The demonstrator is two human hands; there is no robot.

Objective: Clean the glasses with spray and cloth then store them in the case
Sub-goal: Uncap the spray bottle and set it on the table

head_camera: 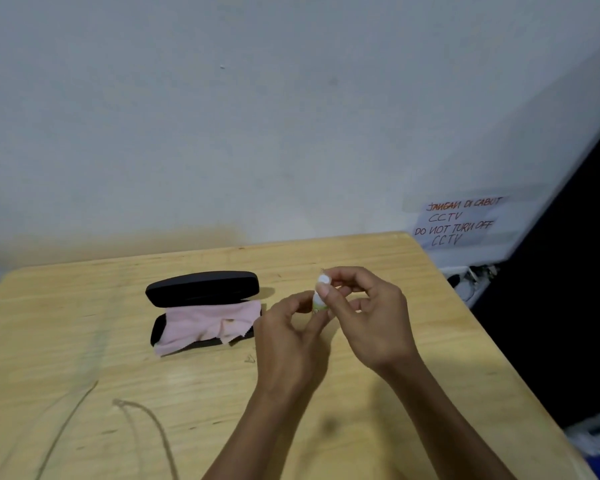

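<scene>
Over the pale wooden bench [326,427], the left hand [291,341] pinches the small white plastic spray bottle [317,301] while right-hand fingers [326,289] pinch its cap, best twisted gently with the bottle upright, near the open black case [201,287] holding the pink cloth [205,322].

Office-like room: wooden desk [118,358], taped CCTV notice [461,221] on wall.

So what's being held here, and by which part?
A small spray bottle: the left hand holds its body, and the right hand pinches its white top.
</scene>
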